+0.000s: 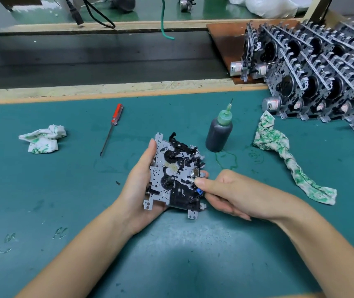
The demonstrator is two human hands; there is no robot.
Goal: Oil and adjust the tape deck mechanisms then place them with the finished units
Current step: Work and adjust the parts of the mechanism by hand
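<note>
A tape deck mechanism (175, 175), a grey metal plate with black gears and levers, is held face up just above the green mat. My left hand (142, 186) cradles it from below and grips its left edge with the thumb. My right hand (225, 194) pinches the mechanism's right edge beside a small blue part, thumb on top. A dark oil bottle (218, 132) with a green needle nozzle stands upright just behind the mechanism. The finished units (313, 76) stand in leaning rows at the back right.
A red-handled screwdriver (112, 126) lies on the mat (64, 190) at the left rear. A crumpled stained rag (43, 138) lies far left, another twisted rag (287, 160) at the right. A dark conveyor belt (96, 61) runs behind the wooden edge. Green oil stains mark the mat beside the bottle.
</note>
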